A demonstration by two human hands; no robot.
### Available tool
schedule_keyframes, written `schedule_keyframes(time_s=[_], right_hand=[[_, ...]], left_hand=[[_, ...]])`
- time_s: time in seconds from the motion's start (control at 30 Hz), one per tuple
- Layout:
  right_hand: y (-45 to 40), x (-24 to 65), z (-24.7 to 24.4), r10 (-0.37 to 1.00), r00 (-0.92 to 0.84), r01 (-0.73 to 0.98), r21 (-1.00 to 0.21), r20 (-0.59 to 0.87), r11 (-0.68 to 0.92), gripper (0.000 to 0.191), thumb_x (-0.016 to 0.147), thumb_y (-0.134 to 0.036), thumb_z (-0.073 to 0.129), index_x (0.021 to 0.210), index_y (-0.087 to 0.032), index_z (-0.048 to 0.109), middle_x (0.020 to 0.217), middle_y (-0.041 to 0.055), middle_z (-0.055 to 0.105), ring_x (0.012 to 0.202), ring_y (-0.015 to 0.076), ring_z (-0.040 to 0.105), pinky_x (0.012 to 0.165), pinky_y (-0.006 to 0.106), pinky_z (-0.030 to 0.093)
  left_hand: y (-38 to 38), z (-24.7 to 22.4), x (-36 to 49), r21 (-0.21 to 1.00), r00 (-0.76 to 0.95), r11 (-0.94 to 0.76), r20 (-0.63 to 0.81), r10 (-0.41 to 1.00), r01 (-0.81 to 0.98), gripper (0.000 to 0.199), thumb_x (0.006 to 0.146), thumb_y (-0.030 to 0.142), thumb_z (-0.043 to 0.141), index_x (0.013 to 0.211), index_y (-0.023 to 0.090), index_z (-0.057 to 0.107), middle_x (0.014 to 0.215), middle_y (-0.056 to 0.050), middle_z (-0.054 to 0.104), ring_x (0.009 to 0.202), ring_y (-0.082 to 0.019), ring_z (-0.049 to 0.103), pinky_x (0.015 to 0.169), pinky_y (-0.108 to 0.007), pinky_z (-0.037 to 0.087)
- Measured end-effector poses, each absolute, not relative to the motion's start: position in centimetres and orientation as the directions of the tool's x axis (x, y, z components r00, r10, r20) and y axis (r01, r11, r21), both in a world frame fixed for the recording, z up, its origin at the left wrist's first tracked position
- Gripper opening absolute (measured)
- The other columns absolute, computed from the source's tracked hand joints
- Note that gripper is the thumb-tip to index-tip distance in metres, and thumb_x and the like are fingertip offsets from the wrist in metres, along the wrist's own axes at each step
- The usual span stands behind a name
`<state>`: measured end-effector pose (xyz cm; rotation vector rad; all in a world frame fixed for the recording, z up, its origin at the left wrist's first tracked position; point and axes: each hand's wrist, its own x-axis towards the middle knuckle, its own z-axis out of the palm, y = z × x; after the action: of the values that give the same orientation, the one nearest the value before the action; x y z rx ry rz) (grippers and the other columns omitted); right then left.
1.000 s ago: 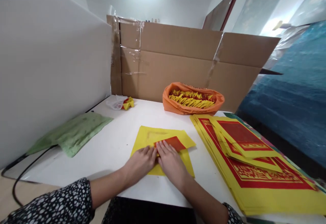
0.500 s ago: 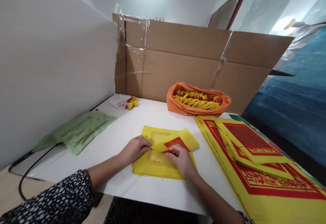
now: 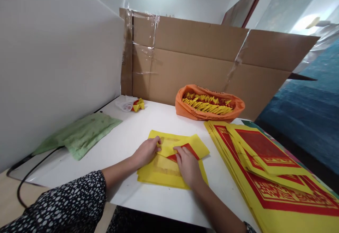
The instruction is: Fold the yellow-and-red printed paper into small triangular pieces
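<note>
A partly folded sheet of yellow paper (image 3: 199,145) with a red patch lies slantwise on a small stack of yellow sheets (image 3: 166,176). At the folded paper's left end, my left hand (image 3: 147,151) is closed, thumb and forefinger pinched together at its edge. My right hand (image 3: 189,167) bears down on the red part and the fold, its fingers bent together over the paper. The paper right under both sets of fingertips is hidden.
An orange bag (image 3: 181,109) packed with folded yellow pieces stands by the cardboard wall (image 3: 193,63). Large yellow-and-red printed sheets (image 3: 238,176) lie to the right. On the left are a green cloth (image 3: 87,132), a clear plastic piece (image 3: 124,104) and a folded yellow-red piece (image 3: 138,105).
My left hand has shifted up along the paper's left end, its fingers now raised more. My right fingers have moved slightly up and left over the fold. The view has shifted a little.
</note>
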<state>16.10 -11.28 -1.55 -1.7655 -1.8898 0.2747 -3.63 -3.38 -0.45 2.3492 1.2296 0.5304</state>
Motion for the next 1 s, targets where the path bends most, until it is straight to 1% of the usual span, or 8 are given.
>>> schedule_keyframes(time_s=[0.33,0.4,0.53,0.63,0.73,0.83,0.93,1.0], right_hand=[[-10.7,16.3,-2.1,0.979,-0.017,0.944,-0.318,0.204,0.083,0.036,0.095,-0.013,0.04,0.118,-0.028,0.065,0.094,0.0058,0.064,0.084,0.0204,0.064,0.068,0.028,0.047],[-10.6,16.3,-2.2,0.975,-0.044,0.959,-0.264,0.218,0.102,0.037,0.094,-0.011,0.043,0.118,-0.028,0.064,0.092,0.0059,0.064,0.082,0.0202,0.063,0.066,0.028,0.045],[-10.7,16.0,-1.9,0.951,-0.127,0.979,-0.117,0.283,0.165,0.032,0.09,-0.009,0.051,0.112,-0.026,0.066,0.095,0.0082,0.064,0.085,0.0232,0.061,0.068,0.031,0.046],[-11.8,16.1,-2.4,0.889,-0.261,0.951,-0.06,0.377,0.305,0.029,0.089,-0.008,0.052,0.107,-0.023,0.068,0.106,0.0103,0.066,0.1,0.0267,0.06,0.081,0.038,0.047],[-14.0,16.9,-4.3,0.79,-0.35,0.891,-0.082,0.503,0.447,0.035,0.094,-0.009,0.044,0.121,-0.02,0.063,0.12,0.0102,0.067,0.116,0.026,0.057,0.095,0.042,0.044],[-16.7,18.2,-6.1,0.796,-0.292,0.898,-0.133,0.531,0.418,0.041,0.097,-0.025,0.046,0.137,-0.017,0.052,0.136,0.0113,0.058,0.127,0.028,0.052,0.1,0.044,0.043],[-18.5,18.7,-6.4,0.86,-0.209,0.916,-0.215,0.466,0.34,0.048,0.097,-0.036,0.047,0.142,-0.018,0.047,0.142,0.0102,0.052,0.132,0.03,0.047,0.103,0.047,0.042],[-18.9,18.3,-5.8,0.905,-0.152,0.918,-0.282,0.397,0.279,0.048,0.097,-0.036,0.046,0.141,-0.017,0.049,0.142,0.0102,0.051,0.133,0.031,0.045,0.105,0.049,0.041]], left_hand=[[-3.7,-0.4,-3.4,0.401,0.597,-0.614,0.185,0.781,0.679,0.014,0.09,0.011,0.045,0.101,0.017,0.051,0.089,-0.007,0.062,0.08,-0.021,0.059,0.071,-0.03,0.044],[-4.1,-0.1,-3.3,0.286,0.63,-0.664,0.212,0.747,0.691,0.012,0.091,0.011,0.045,0.097,0.017,0.054,0.089,-0.007,0.062,0.082,-0.022,0.057,0.073,-0.032,0.043],[-6.0,0.4,-2.8,-0.083,0.815,-0.821,0.209,0.541,0.566,0.014,0.092,0.013,0.046,0.09,0.015,0.06,0.093,-0.01,0.061,0.088,-0.025,0.054,0.079,-0.036,0.042],[-8.1,-0.4,-2.6,-0.223,0.839,-0.81,0.122,0.53,0.543,0.023,0.091,0.009,0.046,0.107,0.009,0.063,0.1,-0.014,0.063,0.093,-0.025,0.057,0.083,-0.035,0.043],[-10.1,-1.6,-2.6,-0.228,0.771,-0.736,0.163,0.616,0.637,0.044,0.096,0.032,0.048,0.131,0.008,0.052,0.127,-0.023,0.055,0.115,-0.036,0.051,0.093,-0.046,0.04],[-11.2,-1.7,-2.5,-0.172,0.715,-0.694,0.173,0.677,0.699,0.066,0.09,0.061,0.047,0.14,0.017,0.046,0.137,-0.023,0.048,0.119,-0.043,0.047,0.093,-0.056,0.037],[-10.5,0.0,-1.9,-0.141,0.734,-0.72,0.126,0.668,0.679,0.061,0.087,0.064,0.052,0.133,0.024,0.052,0.127,-0.017,0.056,0.112,-0.04,0.052,0.093,-0.058,0.036],[-9.0,1.3,-1.2,-0.135,0.801,-0.789,0.1,0.59,0.599,0.046,0.088,0.057,0.057,0.116,0.021,0.061,0.115,-0.013,0.062,0.114,-0.037,0.052,0.099,-0.058,0.032]])
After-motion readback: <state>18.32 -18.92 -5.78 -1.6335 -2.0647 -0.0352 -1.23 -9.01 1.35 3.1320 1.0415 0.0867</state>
